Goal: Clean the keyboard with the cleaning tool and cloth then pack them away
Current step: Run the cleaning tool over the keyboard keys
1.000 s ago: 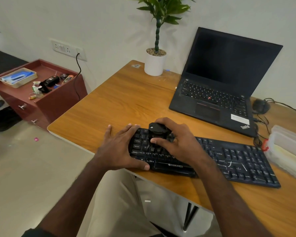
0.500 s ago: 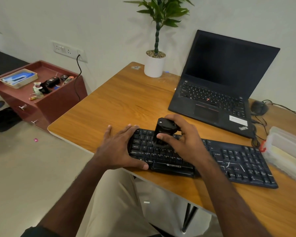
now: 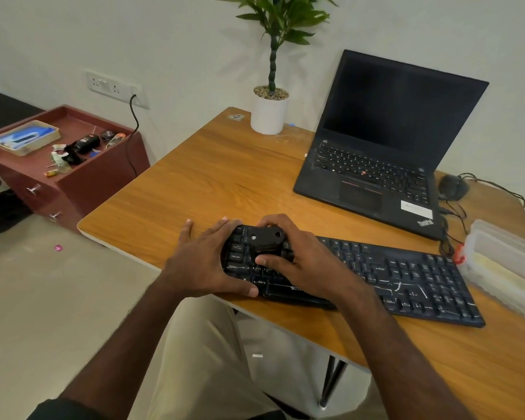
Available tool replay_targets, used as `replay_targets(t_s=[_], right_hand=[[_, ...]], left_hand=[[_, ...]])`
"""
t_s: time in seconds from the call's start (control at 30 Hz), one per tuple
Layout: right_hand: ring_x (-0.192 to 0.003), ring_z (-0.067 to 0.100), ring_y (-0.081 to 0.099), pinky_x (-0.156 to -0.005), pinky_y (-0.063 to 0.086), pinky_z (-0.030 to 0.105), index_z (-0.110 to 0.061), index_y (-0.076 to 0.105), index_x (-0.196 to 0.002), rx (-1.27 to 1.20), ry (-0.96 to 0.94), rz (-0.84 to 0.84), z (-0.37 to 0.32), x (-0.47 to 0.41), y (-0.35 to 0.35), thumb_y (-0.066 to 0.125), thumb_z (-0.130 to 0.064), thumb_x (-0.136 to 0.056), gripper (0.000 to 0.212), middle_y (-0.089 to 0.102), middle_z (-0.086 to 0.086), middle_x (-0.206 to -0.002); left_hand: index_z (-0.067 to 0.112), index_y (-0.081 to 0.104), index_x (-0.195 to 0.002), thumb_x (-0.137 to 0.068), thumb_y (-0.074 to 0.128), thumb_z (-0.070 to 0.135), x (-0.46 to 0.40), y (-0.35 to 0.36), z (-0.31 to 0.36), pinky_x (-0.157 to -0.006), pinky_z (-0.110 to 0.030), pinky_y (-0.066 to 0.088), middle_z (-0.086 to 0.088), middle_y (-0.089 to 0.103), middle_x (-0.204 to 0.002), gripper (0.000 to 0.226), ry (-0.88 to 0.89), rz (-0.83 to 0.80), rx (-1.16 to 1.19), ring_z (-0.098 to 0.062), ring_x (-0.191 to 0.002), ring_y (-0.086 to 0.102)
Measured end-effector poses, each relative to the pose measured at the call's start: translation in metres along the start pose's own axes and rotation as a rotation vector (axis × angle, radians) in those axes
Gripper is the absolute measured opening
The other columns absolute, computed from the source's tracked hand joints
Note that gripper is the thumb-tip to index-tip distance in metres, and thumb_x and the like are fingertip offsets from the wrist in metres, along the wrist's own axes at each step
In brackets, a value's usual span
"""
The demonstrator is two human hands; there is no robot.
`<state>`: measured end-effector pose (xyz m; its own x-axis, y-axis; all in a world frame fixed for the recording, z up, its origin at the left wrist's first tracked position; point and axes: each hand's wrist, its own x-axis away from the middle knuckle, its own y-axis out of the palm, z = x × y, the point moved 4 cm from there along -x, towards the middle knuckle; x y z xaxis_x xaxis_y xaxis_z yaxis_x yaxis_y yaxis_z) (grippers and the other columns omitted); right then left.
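Note:
A black keyboard (image 3: 406,277) lies along the near edge of the wooden desk (image 3: 212,177). My left hand (image 3: 206,262) clasps the keyboard's left end, fingers over the far edge and thumb at the front. My right hand (image 3: 303,262) grips a small black cleaning tool (image 3: 265,239) and holds it down on the keys at the keyboard's left part. A clear plastic box (image 3: 503,265) with something pale yellow inside sits at the keyboard's right end. No loose cloth is visible.
An open black laptop (image 3: 376,165) stands behind the keyboard, a mouse (image 3: 452,187) and cables to its right. A potted plant (image 3: 269,113) is at the back. A red drawer unit (image 3: 64,165) with small items stands to the left on the floor.
My right hand has shifted the tool back and forth over the left keys and now holds it lower and flatter. My left hand has stayed on the keyboard's left end.

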<state>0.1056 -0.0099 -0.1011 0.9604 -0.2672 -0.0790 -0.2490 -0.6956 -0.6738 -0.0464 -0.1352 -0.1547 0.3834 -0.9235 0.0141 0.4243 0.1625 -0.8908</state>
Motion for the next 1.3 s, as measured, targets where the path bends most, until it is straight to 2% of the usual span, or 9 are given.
replay_targets(t_s=[0.2, 0.33, 0.5, 0.6, 0.67, 0.83, 0.97, 1.17, 1.3], right_hand=[[-0.099, 0.000, 0.064, -0.079, 0.057, 0.030, -0.035, 0.057, -0.113, 0.005, 0.071, 0.089, 0.016, 0.008, -0.026, 0.068, -0.039, -0.094, 0.022, 0.068, -0.019, -0.106], [-0.096, 0.002, 0.063, -0.071, 0.051, 0.019, -0.028, 0.061, -0.107, -0.125, 0.047, 0.220, 0.011, 0.008, -0.035, 0.071, -0.033, -0.092, 0.019, 0.067, -0.018, -0.098], [-0.096, 0.010, 0.066, -0.080, 0.059, 0.039, -0.029, 0.061, -0.108, -0.089, 0.020, 0.077, 0.008, 0.004, -0.012, 0.072, -0.032, -0.093, 0.019, 0.069, -0.012, -0.101], [-0.096, 0.008, 0.065, -0.082, 0.057, 0.045, -0.033, 0.061, -0.105, -0.032, 0.057, 0.107, 0.018, 0.003, -0.029, 0.072, -0.037, -0.092, 0.017, 0.069, -0.014, -0.100], [-0.097, 0.011, 0.064, -0.082, 0.056, 0.047, -0.034, 0.061, -0.103, -0.025, 0.044, 0.158, 0.016, 0.001, -0.035, 0.072, -0.038, -0.091, 0.017, 0.068, -0.016, -0.099], [-0.093, 0.009, 0.066, -0.077, 0.058, 0.037, -0.027, 0.062, -0.106, -0.080, -0.050, 0.101, -0.003, -0.012, -0.008, 0.073, -0.032, -0.092, 0.018, 0.069, -0.012, -0.098], [-0.095, 0.005, 0.066, -0.076, 0.055, 0.029, -0.033, 0.062, -0.106, -0.073, 0.041, 0.061, 0.015, -0.004, -0.020, 0.073, -0.035, -0.092, 0.017, 0.069, -0.015, -0.100], [-0.095, 0.015, 0.063, -0.078, 0.053, 0.034, -0.033, 0.061, -0.103, -0.108, 0.047, 0.262, 0.026, 0.011, -0.051, 0.071, -0.042, -0.089, 0.019, 0.066, -0.014, -0.097], [-0.089, 0.009, 0.066, -0.071, 0.053, 0.023, -0.030, 0.063, -0.101, -0.128, 0.030, 0.135, 0.026, 0.017, -0.034, 0.073, -0.035, -0.091, 0.016, 0.067, -0.016, -0.094]], left_hand=[[0.034, 0.013, -0.157, -0.041, 0.045, 0.105, 0.001, -0.001, 0.001, -0.121, -0.052, -0.015, 0.005, 0.025, -0.164, 0.140, -0.008, -0.007, 0.013, -0.004, -0.151, 0.012], [0.034, 0.011, -0.157, -0.044, 0.048, 0.103, 0.001, -0.002, 0.001, -0.121, -0.052, -0.015, 0.005, 0.024, -0.165, 0.138, 0.003, -0.011, 0.008, 0.005, -0.144, 0.007], [0.034, 0.013, -0.157, -0.043, 0.047, 0.103, 0.001, -0.002, 0.002, -0.121, -0.053, -0.013, 0.006, 0.027, -0.164, 0.138, 0.002, -0.010, 0.013, 0.006, -0.144, 0.006], [0.034, 0.012, -0.158, -0.042, 0.047, 0.104, 0.001, -0.001, 0.002, -0.121, -0.052, -0.015, 0.005, 0.025, -0.164, 0.140, -0.012, -0.012, 0.005, -0.001, -0.150, 0.012], [0.034, 0.012, -0.158, -0.042, 0.047, 0.104, 0.001, -0.001, 0.002, -0.121, -0.051, -0.015, 0.004, 0.025, -0.164, 0.140, -0.007, -0.007, 0.007, 0.002, -0.146, 0.010], [0.034, 0.011, -0.157, -0.044, 0.046, 0.103, 0.002, -0.003, 0.005, -0.121, -0.054, -0.013, 0.006, 0.026, -0.164, 0.137, 0.013, -0.013, 0.012, 0.008, -0.140, 0.004], [0.035, 0.011, -0.157, -0.040, 0.045, 0.105, 0.002, -0.003, 0.004, -0.121, -0.053, -0.014, 0.005, 0.024, -0.165, 0.141, -0.006, -0.032, 0.011, 0.003, -0.146, 0.008], [0.035, 0.009, -0.157, -0.041, 0.045, 0.106, -0.001, -0.001, 0.001, -0.121, -0.051, -0.016, 0.003, 0.022, -0.165, 0.140, -0.012, -0.028, -0.012, -0.001, -0.148, 0.011], [0.035, 0.009, -0.157, -0.039, 0.042, 0.107, 0.000, -0.001, 0.001, -0.121, -0.052, -0.015, 0.004, 0.022, -0.165, 0.142, -0.016, -0.032, -0.008, -0.002, -0.149, 0.011]])
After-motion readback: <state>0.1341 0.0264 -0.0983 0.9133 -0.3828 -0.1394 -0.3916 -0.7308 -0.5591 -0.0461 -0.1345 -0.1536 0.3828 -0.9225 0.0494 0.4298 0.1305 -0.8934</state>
